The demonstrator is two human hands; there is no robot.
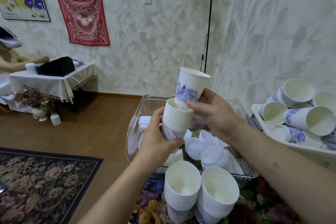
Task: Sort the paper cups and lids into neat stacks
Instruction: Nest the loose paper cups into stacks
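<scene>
My left hand (157,139) grips the base of a stack of nested white paper cups (177,117) with blue print, held above the clear tray. My right hand (217,114) pinches a single blue-printed cup (190,85), tilted, with its bottom just inside the top cup of that stack. Two finished cup stacks (182,189) (217,193) stand side by side on the patterned cloth close to me. Several white lids (209,151) lie loose in the clear tray (241,174). Loose cups (309,118) are heaped on their sides in a white bin (300,148) at the right.
A black floor lamp pole (209,23) stands behind the tray by the wall. Across the wooden floor to the left, another person's hand rests at a cloth-covered table (51,82). A patterned rug (41,183) lies at lower left, with vases of dried flowers (39,103) beyond it.
</scene>
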